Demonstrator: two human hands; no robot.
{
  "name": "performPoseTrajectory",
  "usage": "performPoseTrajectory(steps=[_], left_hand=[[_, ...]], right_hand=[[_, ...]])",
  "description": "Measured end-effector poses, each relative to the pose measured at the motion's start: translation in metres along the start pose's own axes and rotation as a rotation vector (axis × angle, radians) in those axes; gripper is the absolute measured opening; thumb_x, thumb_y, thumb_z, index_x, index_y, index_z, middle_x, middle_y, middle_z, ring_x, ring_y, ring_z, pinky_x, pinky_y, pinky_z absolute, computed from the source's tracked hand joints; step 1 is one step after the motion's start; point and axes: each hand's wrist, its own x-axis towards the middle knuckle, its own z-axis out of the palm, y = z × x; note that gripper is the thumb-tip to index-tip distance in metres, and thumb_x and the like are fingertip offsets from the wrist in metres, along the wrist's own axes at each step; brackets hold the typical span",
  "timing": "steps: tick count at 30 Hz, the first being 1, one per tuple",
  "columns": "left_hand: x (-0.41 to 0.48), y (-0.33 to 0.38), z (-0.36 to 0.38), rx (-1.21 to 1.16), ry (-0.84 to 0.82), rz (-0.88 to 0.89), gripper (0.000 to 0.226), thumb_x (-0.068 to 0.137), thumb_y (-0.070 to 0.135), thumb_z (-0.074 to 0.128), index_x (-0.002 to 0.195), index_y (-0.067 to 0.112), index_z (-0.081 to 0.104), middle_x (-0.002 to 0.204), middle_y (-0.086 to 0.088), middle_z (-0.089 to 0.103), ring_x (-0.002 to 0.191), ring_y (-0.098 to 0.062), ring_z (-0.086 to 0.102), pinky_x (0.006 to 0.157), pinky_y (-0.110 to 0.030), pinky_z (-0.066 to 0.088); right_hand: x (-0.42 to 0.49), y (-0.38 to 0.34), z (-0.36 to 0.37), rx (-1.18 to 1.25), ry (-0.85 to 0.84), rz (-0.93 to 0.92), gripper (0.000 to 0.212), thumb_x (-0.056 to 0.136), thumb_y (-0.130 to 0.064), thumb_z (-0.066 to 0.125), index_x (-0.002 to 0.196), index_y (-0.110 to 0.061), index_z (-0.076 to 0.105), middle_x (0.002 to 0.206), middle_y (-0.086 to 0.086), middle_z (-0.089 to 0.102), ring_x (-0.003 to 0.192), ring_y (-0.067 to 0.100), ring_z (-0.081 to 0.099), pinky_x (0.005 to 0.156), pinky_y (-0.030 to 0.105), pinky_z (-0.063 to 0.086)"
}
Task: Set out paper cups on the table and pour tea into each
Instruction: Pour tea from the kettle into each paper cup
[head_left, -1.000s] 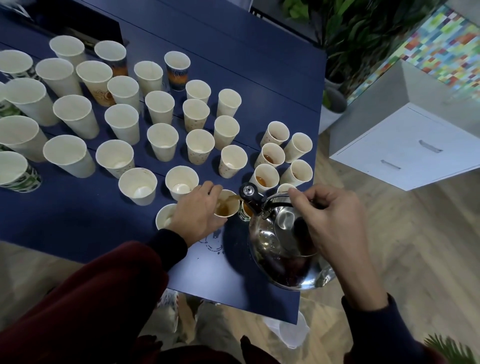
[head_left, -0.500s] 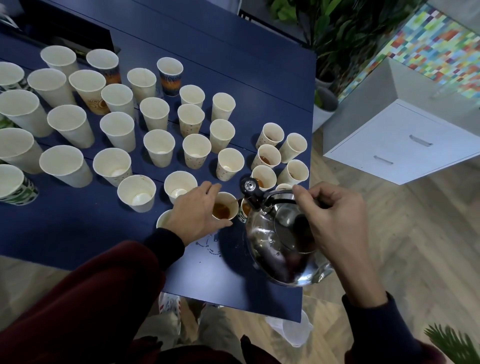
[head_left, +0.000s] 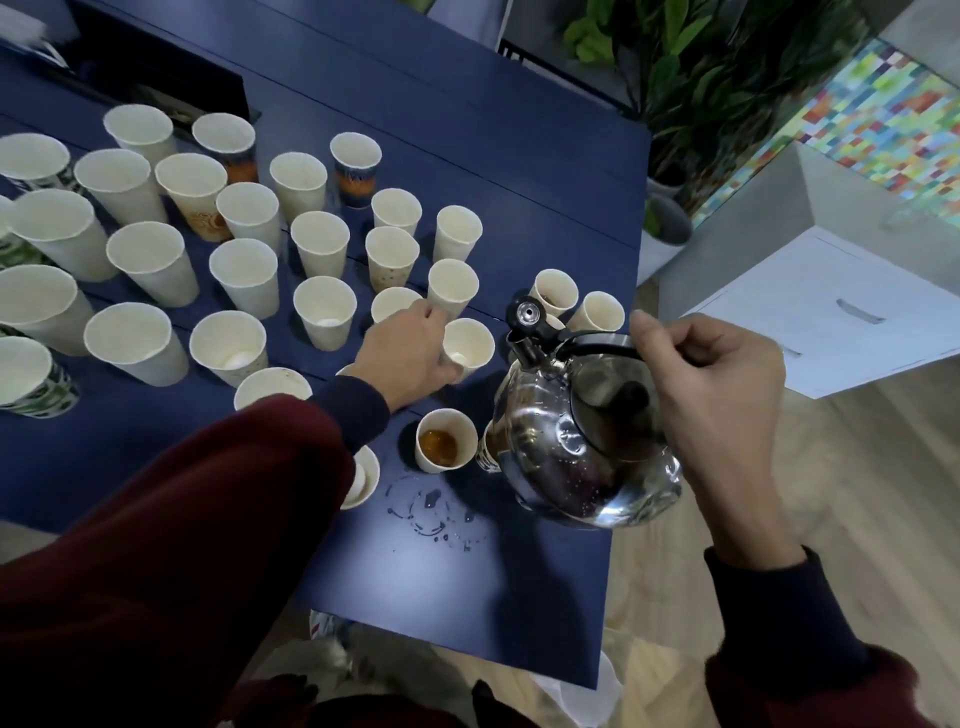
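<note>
Landmark: a steel kettle (head_left: 582, 452), its top open on dark tea, at the near right corner of the blue table (head_left: 519, 597). Whether it rests there or hangs just above cannot be told.
Right hand: the right hand (head_left: 711, 395) has its fingers curled round the kettle's black handle (head_left: 602, 340). The kettle is roughly level and nothing pours.
Left hand: the left hand (head_left: 410, 353) lies left of the kettle, thumb and fingers curled round the side of an empty cup (head_left: 470, 343). It looks like a grip, though the hand hides the contact.
Key relation: the empty cup stands upright just left of the spout (head_left: 522, 343), which points away from the person, whistle cap flipped up. The left hand is the nearer one. The pour probably needs only a short swing left and a forward tip.
Done: 1 filled cup (head_left: 444, 441) of amber tea sits just left of the kettle's body, on the person's side of the empty cup.
Left to do: empty cups in rows (head_left: 244, 275), well left of the kettle.
In the way: the filled cup and a patterned cup (head_left: 485, 452), half hidden against the kettle's left flank, could be knocked. 2 small cups (head_left: 597, 312) crowd beyond the spout.
Spill: wet rings (head_left: 431, 514) near the kettle's left.
Around: a white drawer cabinet (head_left: 831, 312) right of the kettle.
</note>
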Motion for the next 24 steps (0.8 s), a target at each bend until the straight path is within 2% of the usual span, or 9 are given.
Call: performPoseTrajectory(steps=[3,6,8,13,19,24], left_hand=[[0.018,0.006,0.008,0.009,-0.088,0.0,0.067,0.082,0.049,0.075,0.13,0.011,0.046,0.123,-0.015,0.059,0.108,-0.035,0.061,0.082,-0.042,0.049],[0.03,0.01,0.018,0.056,-0.147,-0.021,0.074,0.08,0.049,0.076,0.133,0.009,0.043,0.128,-0.017,0.057,0.107,-0.038,0.063,0.086,-0.048,0.054],[0.035,0.014,0.023,0.095,-0.164,-0.029,0.081,0.08,0.05,0.075,0.14,0.009,0.039,0.131,-0.017,0.055,0.108,-0.038,0.063,0.085,-0.046,0.054],[0.041,0.018,0.032,0.162,-0.128,-0.049,0.07,0.083,0.047,0.072,0.137,0.011,0.045,0.134,-0.012,0.05,0.105,-0.037,0.064,0.074,-0.042,0.049],[0.032,0.017,0.034,0.086,-0.139,-0.024,0.064,0.077,0.053,0.075,0.127,0.019,0.053,0.129,-0.003,0.053,0.108,-0.03,0.062,0.081,-0.043,0.052],[0.03,0.015,0.034,0.008,-0.153,-0.039,0.065,0.071,0.056,0.079,0.121,0.022,0.056,0.123,0.001,0.055,0.107,-0.028,0.062,0.083,-0.045,0.052]], right_hand=[[0.019,0.003,0.003,-0.008,-0.017,-0.007,0.041,0.084,-0.041,0.072,0.056,-0.016,0.055,0.05,-0.004,0.044,0.055,0.011,0.039,0.06,0.034,0.037],[0.038,0.01,0.006,-0.014,-0.04,-0.025,0.042,0.083,-0.042,0.073,0.059,-0.011,0.056,0.049,-0.002,0.045,0.054,0.011,0.04,0.06,0.033,0.038],[0.049,0.014,0.006,-0.02,-0.065,-0.045,0.042,0.084,-0.04,0.073,0.059,-0.01,0.055,0.048,-0.002,0.046,0.053,0.011,0.041,0.058,0.032,0.038],[0.071,0.024,0.01,-0.097,-0.132,-0.102,0.042,0.084,-0.04,0.073,0.056,-0.013,0.057,0.05,0.002,0.054,0.049,0.009,0.043,0.056,0.028,0.037],[0.081,0.03,0.01,-0.161,-0.212,-0.132,0.043,0.085,-0.035,0.074,0.055,-0.01,0.056,0.051,0.008,0.053,0.047,0.009,0.04,0.049,0.021,0.032],[0.079,0.032,0.01,-0.199,-0.24,-0.12,0.042,0.086,-0.039,0.072,0.056,-0.013,0.06,0.049,0.002,0.054,0.048,0.009,0.044,0.053,0.026,0.037]])
